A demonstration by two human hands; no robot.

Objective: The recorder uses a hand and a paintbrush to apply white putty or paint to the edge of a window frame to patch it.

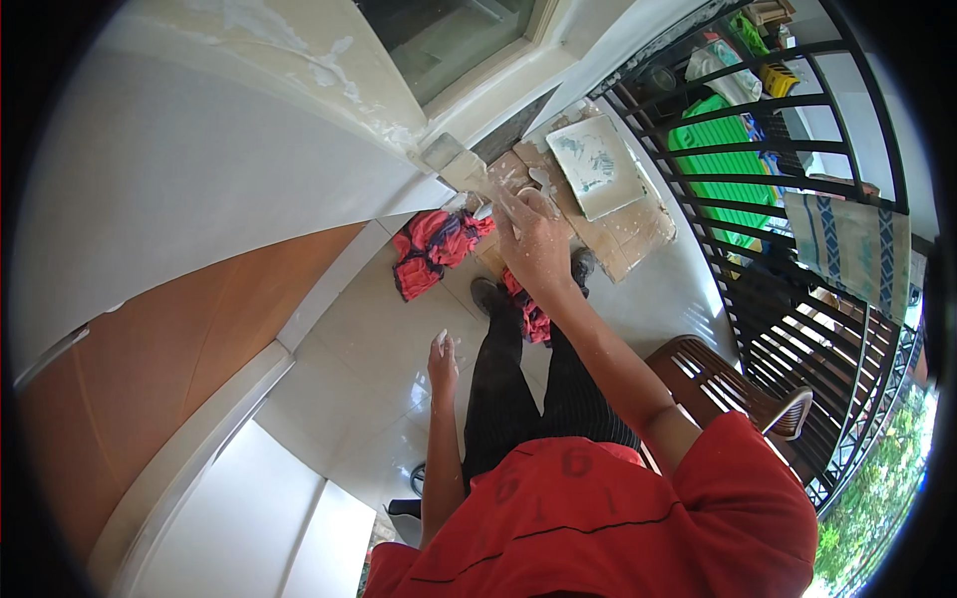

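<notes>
My right hand [536,244], dusted with white, is closed around the handle of a putty knife [464,169]. The wide, pale-smeared blade reaches to the lower corner of the plastered wall [329,85], below the window frame. Whether the blade touches the wall I cannot tell. My left hand [444,361] hangs lower, beside my leg, away from the wall. Its fingers are loosely bent and apart, with white smears on the tips and no tool visible in it. Beyond my right hand, a white, putty-stained tray [620,189] rests on cardboard [608,244].
Red patterned cloth [439,244] lies crumpled on the tiled floor [364,339], with more between my feet. A brown slatted chair [698,374] stands at right by the black railing [778,214], where a striped towel [847,249] hangs. An orange-brown door [189,369] is at left.
</notes>
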